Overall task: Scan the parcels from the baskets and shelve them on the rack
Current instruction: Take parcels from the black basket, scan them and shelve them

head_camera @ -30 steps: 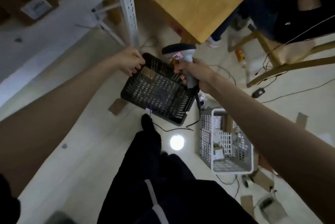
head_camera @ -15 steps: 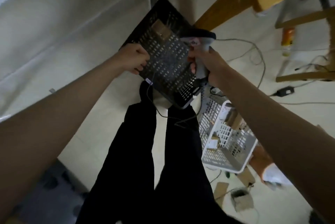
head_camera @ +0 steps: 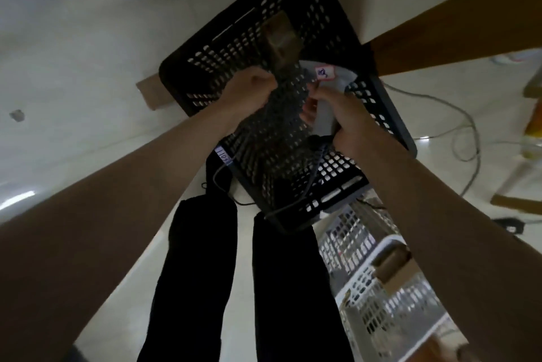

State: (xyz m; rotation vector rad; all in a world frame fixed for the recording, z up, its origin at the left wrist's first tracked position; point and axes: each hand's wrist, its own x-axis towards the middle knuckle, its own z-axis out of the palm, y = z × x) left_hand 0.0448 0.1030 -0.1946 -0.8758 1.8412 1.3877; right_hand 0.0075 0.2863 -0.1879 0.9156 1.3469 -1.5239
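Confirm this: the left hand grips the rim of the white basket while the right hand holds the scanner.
Wrong on one point. In the head view the left hand grips the rim of the black basket, not the white basket, which sits untouched on the floor. The right hand does hold the scanner.

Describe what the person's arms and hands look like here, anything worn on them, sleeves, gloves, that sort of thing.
Both forearms are bare as far as the frame shows, with no sleeves in view. The left hand and the right hand wear no gloves, and no watch, ring or wristband shows, though the picture is dim and somewhat blurred. Lower down, the person wears dark trousers.
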